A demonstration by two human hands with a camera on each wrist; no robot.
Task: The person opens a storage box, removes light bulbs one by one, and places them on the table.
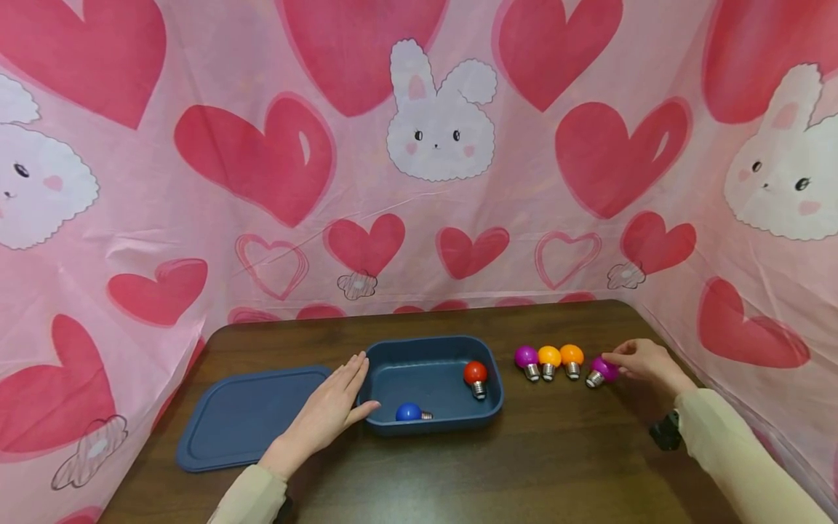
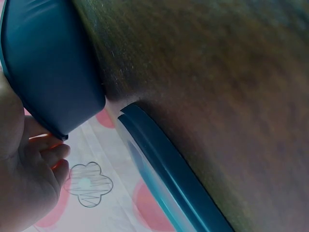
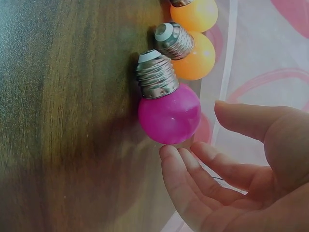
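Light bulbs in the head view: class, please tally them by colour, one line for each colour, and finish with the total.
Purple bulbs: 2
Orange bulbs: 2
Red bulb: 1
Blue bulb: 1
Total: 6

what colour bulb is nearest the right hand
The bulb is magenta, clearest in the right wrist view.

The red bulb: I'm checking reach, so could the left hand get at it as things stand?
Probably yes: the left hand, at the left end of the blue container, would only need to reach across; the top is open and nothing covers the red bulb.
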